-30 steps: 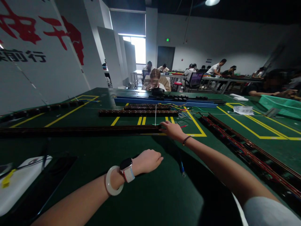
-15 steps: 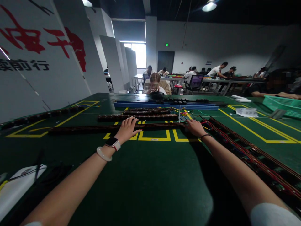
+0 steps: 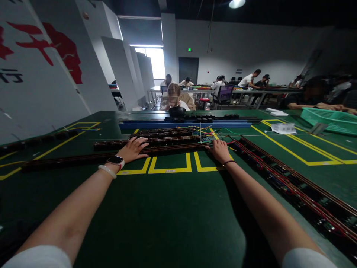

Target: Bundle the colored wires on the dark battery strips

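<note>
Two arms of mine reach out over the wide green table [image 3: 173,216], which carries yellow floor-style markings [image 3: 170,163]. Across it runs the long dark strip [image 3: 83,158] I am handling, the nearest of several parallel strips; another long strip with red wires [image 3: 292,182] slants off along my right. A green basket [image 3: 331,119] sits far right, near a white sheet of paper [image 3: 283,127]. My left hand [image 3: 134,147] lies flat on the strip, fingers spread apart. My right hand [image 3: 220,149] presses the strip's right end, fingers loosely together, gripping nothing I can see.
</note>
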{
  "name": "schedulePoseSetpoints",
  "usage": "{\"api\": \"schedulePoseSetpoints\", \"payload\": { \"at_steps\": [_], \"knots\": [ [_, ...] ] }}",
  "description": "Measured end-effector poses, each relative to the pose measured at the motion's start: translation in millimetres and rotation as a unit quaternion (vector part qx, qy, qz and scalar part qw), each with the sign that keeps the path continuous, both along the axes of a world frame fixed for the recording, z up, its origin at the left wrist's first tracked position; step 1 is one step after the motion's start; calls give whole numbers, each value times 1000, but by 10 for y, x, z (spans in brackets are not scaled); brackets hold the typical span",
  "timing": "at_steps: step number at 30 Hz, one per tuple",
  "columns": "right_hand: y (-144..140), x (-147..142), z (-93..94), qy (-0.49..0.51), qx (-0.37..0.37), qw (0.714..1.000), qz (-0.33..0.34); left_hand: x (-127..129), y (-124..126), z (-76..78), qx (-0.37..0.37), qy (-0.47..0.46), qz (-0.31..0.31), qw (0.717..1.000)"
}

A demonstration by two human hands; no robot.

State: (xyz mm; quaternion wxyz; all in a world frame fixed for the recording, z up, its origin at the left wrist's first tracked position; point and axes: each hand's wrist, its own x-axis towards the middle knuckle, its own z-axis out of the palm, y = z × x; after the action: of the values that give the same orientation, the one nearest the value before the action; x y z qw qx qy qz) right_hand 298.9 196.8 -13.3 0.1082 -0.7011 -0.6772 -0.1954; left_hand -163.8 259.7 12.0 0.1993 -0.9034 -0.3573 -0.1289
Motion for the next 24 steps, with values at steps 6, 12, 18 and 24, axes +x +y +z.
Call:
{"api": "schedulePoseSetpoints", "payload": {
  "at_steps": [6, 12, 18, 24],
  "knots": [
    [134, -28, -31, 13, -1, 1000, -3, 18, 238, 18, -18, -1, 12, 1000],
    [191, -34, -23, 18, -1, 1000, -9, 4, 413, -25, -15, -16, -2, 1000],
    [115, -106, 52, 7, -20, 1000, -9, 11, 421, -39, -10, -23, 11, 1000],
    [-147, 372, 596, -17, 35, 999, 36, 122, 271, 41, -17, -7, -19, 1000]
  ]
}}
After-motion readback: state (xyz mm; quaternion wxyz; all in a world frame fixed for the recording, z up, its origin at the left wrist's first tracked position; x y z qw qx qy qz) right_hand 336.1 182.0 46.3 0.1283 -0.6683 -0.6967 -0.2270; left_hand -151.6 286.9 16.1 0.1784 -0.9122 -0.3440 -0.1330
